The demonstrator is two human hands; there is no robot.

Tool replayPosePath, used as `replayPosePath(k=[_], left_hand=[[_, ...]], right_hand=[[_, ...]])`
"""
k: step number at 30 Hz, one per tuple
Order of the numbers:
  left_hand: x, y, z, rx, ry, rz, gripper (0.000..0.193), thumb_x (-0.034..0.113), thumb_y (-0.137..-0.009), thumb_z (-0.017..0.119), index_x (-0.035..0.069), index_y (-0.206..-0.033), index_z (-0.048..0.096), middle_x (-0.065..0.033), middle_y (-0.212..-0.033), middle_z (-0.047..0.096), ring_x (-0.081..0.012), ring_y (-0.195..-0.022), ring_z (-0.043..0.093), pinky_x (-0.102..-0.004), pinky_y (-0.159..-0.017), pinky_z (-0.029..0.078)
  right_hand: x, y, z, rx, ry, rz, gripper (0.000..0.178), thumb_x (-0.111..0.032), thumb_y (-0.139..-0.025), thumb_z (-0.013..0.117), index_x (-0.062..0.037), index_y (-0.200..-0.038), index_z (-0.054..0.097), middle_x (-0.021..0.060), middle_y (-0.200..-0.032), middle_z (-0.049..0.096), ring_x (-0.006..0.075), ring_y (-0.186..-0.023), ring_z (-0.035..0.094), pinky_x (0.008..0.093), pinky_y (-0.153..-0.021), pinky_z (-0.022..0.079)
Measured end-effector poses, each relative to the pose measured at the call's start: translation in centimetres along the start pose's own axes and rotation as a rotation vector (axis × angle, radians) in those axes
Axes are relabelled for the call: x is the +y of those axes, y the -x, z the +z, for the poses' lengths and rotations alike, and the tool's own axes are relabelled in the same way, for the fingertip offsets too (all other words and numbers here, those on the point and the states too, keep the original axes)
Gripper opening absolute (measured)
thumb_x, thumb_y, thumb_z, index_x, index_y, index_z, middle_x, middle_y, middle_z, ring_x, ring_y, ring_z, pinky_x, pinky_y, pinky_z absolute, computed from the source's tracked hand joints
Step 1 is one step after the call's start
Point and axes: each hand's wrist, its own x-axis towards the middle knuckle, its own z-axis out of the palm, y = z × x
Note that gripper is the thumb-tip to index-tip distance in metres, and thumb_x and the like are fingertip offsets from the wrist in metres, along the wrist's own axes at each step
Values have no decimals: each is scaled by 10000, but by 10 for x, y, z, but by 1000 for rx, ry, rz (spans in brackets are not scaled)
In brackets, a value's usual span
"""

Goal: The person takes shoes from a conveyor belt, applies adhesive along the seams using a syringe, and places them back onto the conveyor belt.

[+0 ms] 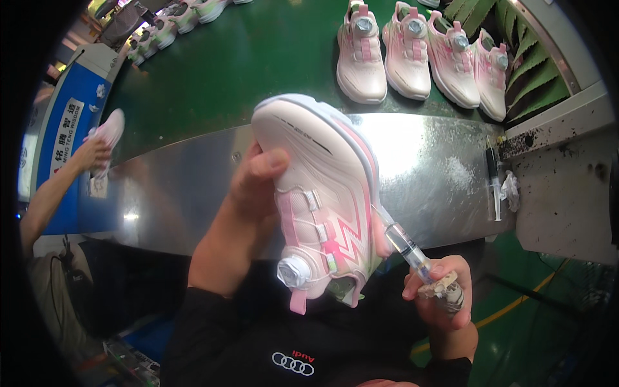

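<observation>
A white and pink sneaker is held up over the metal table edge, its toe pointing away and its dial and pull tab nearest me. My left hand grips it from the left side, thumb pressed on the upper near the toe. In my right hand is a clear syringe with a light-coloured lump of wrapping round its rear end. The syringe's tip meets or nearly meets the seam between sole and upper on the shoe's right side; exact contact is hard to make out.
Several matching sneakers stand in a row on the green conveyor belt. A second syringe lies beside crumpled white plastic near the grey machine wall. At far left, another person's hand holds a pink shoe.
</observation>
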Motion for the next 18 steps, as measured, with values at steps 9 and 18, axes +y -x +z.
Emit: replayPosePath(k=[9,18], left_hand=[[1,-7,-1,-47,133,-64,514,267,-786,594,-61,-1167,487,-193,-1038,610,-257,-916,632,-349,-795,535],[-6,-14,-10,-136,351,-129,538,343,-853,540,-62,-1198,458,-199,-1103,585,-265,-981,604,-374,-843,508]], right_hand=[[6,22,-10,-43,20,10,717,-407,-669,794,47,-1135,492,181,-961,578,264,-852,612,333,-721,499],[8,43,-14,-14,-22,14,708,-368,-655,810,60,-1135,514,230,-948,590,259,-827,611,330,-715,499]])
